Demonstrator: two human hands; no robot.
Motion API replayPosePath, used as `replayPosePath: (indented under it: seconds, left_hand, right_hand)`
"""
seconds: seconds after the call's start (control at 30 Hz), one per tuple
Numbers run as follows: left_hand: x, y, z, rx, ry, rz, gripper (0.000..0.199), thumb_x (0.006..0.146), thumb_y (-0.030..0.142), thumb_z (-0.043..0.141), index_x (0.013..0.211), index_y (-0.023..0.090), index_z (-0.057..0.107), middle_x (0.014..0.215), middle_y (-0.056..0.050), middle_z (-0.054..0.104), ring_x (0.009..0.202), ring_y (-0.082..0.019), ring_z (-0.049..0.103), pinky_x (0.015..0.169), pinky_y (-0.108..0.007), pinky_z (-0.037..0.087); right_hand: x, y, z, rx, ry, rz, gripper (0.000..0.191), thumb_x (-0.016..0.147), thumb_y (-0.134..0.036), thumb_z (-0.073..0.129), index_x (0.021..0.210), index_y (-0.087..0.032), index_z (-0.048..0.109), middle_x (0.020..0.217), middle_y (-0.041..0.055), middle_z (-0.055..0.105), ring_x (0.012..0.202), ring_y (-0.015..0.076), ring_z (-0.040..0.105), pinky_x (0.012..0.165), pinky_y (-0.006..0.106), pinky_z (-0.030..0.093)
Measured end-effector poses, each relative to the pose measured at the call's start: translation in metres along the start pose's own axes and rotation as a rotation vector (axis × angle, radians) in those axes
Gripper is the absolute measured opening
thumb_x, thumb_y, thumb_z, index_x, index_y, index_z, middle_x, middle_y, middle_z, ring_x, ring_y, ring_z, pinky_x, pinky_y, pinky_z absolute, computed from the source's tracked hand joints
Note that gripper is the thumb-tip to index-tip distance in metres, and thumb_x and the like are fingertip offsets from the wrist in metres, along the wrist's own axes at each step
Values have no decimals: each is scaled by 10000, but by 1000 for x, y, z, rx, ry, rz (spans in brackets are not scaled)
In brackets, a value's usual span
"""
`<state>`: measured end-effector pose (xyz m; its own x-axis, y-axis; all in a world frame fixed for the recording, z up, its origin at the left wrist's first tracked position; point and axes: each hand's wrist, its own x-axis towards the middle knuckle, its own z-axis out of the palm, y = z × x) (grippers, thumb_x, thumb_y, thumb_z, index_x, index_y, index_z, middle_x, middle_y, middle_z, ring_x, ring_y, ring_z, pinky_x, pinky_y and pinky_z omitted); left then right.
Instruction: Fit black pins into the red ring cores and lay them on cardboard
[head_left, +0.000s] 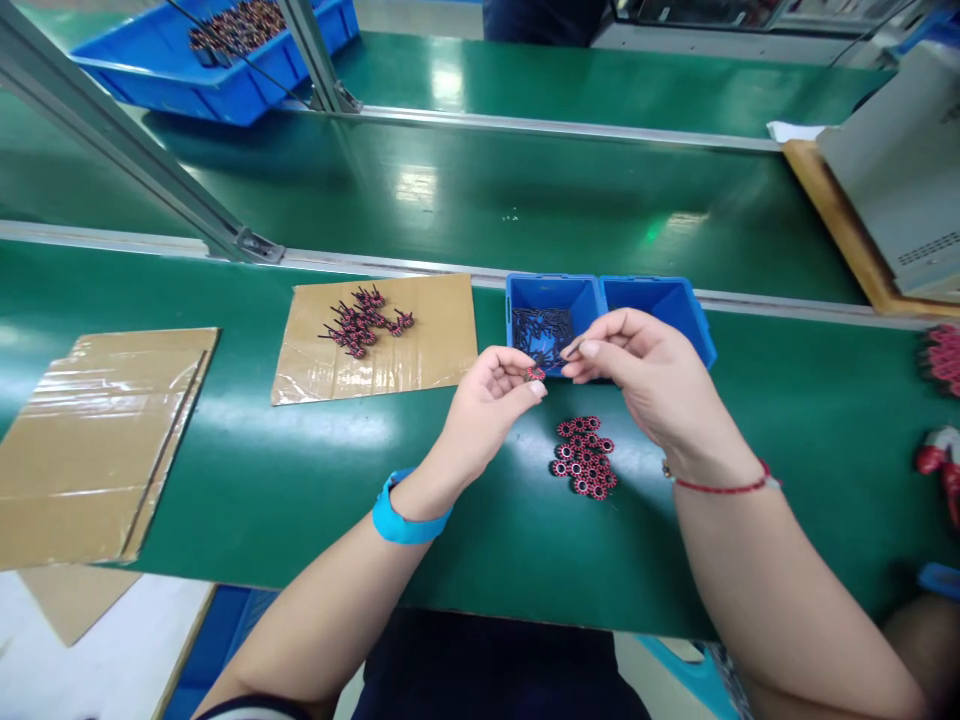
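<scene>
My left hand (pixel 491 405) pinches a small red and black ring (pixel 535 374) between thumb and fingertips. Just to its right, my right hand (pixel 637 370) is closed on a thin dark pin (pixel 574 349), apart from the ring. Both hands are at the front edge of a blue bin (pixel 555 292) that holds many black pins (pixel 541 328). Nearer to me on the green table lies a cluster of red and black rings (pixel 585 457). Several rings with pins sticking out (pixel 364 320) lie on a cardboard sheet (pixel 435 345) at the left.
A second blue bin (pixel 694 310) adjoins the first, partly behind my right hand. More cardboard (pixel 97 440) lies far left. Metal rails and a slanted post (pixel 150 150) stand beyond. Red-handled pliers (pixel 934 460) and more red parts (pixel 943 358) are at the right edge.
</scene>
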<state>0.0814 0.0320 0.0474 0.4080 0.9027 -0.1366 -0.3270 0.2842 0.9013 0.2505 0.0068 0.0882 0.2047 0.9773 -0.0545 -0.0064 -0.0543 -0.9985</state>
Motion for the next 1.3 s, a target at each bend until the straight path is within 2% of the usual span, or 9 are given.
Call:
replayPosePath:
  seconds: [0.13, 0.27, 0.8, 0.93, 1.03, 1.13, 1.2, 1.3]
  left_hand:
    - [-6, -1, 4, 78, -67, 15, 226, 747, 130, 740, 912, 183, 595, 858, 7, 619, 792, -103, 579, 766, -248, 482]
    - [-7, -1, 5, 118, -95, 21, 226, 750, 118, 739, 917, 184, 600, 817, 15, 602, 756, -96, 553, 709, -228, 466]
    - [-8, 1, 5, 110, -109, 13, 227, 763, 138, 741, 935, 185, 603, 815, 11, 613, 759, -101, 568, 707, -234, 467]
    - [-8, 0, 6, 74, -108, 8, 219, 758, 140, 746, 924, 187, 612, 823, 14, 631, 765, -101, 592, 745, -246, 490]
    - [-7, -1, 4, 25, -109, -29, 188, 770, 162, 744, 924, 188, 639, 840, 11, 655, 758, -104, 625, 769, -262, 510]
    - [-6, -1, 2, -42, -150, -123, 164, 812, 201, 714, 973, 186, 687, 859, -7, 684, 755, -119, 656, 772, -280, 524]
    - [-6, 0, 1, -113, -203, -198, 180, 831, 224, 699, 1004, 175, 701, 866, -25, 705, 730, -122, 659, 740, -279, 528]
    - [-6, 2, 1, -198, -277, -279, 178, 847, 254, 691, 999, 162, 688, 835, -39, 724, 663, -119, 655, 662, -260, 517]
  right_hand:
    - [-26, 6, -2, 15, 96, -58, 57, 854, -173, 693, 832, -198, 646, 880, 19, 771, 767, 130, 737, 694, 250, 590]
    - [-33, 8, -5, 43, 135, -80, 87, 874, -137, 667, 844, -211, 632, 893, 6, 783, 773, 136, 753, 707, 261, 603]
    - [-39, 4, -4, -39, 103, -92, 95, 879, -125, 647, 841, -210, 629, 879, 12, 772, 804, 152, 750, 726, 293, 618]
    - [-39, 4, -4, -147, 74, -127, 82, 880, -139, 653, 896, -218, 673, 966, 17, 766, 891, 160, 735, 818, 326, 602]
    - [-38, 5, -5, -193, 126, -176, 146, 896, -155, 636, 1004, -235, 695, 1082, 23, 750, 973, 172, 719, 898, 363, 580]
    - [-36, 7, -7, -196, 161, -187, 149, 902, -173, 633, 1012, -248, 700, 1065, 16, 748, 960, 172, 711, 883, 367, 575]
    - [-35, 9, -8, -205, 124, -160, 151, 888, -171, 648, 1001, -250, 709, 1045, 14, 745, 963, 176, 702, 885, 370, 568]
    - [-36, 10, -9, -212, 2, -128, 195, 868, -152, 655, 1026, -247, 718, 1089, 26, 729, 1009, 187, 683, 917, 386, 553]
